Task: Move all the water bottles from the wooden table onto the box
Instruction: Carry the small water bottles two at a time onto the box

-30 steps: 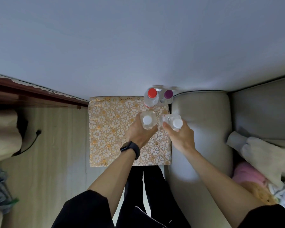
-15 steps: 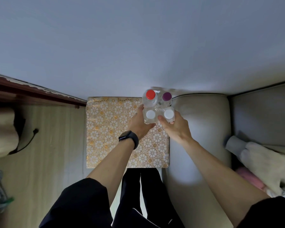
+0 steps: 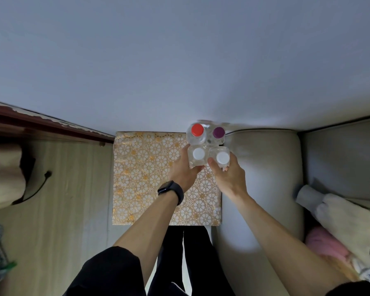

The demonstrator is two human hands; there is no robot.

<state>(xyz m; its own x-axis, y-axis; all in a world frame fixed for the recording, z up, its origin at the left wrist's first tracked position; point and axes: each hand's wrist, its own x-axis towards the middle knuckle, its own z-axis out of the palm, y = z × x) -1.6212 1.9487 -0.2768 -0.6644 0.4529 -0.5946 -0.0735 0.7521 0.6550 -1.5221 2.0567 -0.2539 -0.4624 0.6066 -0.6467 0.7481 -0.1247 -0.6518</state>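
White-capped bottles [image 3: 198, 154] (both held) reached the rear pair [image 3: 197, 130].

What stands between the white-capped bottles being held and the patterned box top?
Nothing visible. Left hand and right hand hold the white-capped bottles at the far right corner of the box; red-capped bottle and purple-capped bottle stand behind.

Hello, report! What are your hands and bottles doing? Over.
Left hand grips left white-capped bottle; right hand grips right white-capped bottle. Both against red-capped bottle and purple-capped bottle, far corner of box. Nothing blocking.

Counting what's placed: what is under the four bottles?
The gold-flowered box, at its far right corner. The bottles, the left hand and the right hand hide the bases, so contact cannot be seen.
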